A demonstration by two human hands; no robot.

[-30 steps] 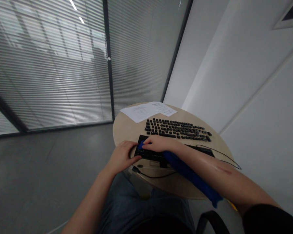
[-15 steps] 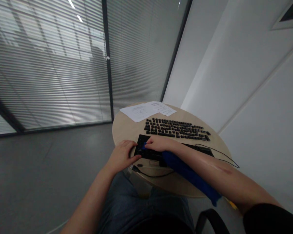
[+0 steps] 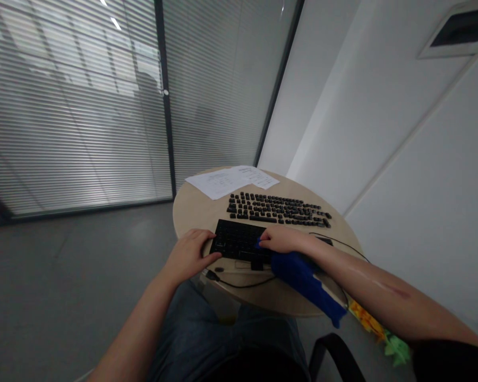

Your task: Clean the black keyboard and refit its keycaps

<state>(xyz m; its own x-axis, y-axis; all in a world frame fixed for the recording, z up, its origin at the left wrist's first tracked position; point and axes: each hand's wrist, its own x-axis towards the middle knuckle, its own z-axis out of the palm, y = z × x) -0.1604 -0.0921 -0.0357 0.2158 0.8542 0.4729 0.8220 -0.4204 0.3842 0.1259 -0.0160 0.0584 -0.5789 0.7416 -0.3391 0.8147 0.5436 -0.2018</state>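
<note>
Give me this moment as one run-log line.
left hand: rests on left end of keyboard | right hand: holds blue cloth on keyboard | loose keys: rows behind keyboard | papers: far edge of table

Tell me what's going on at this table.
A seated person is working on a black keyboard on a round table. The left hand has a grip on the keyboard's left end, and the right hand presses a blue cloth onto its right half. The cloth trails off the table's near edge. Beyond the keyboard lie rows of what look like loose black keycaps, with papers at the far edge.
</note>
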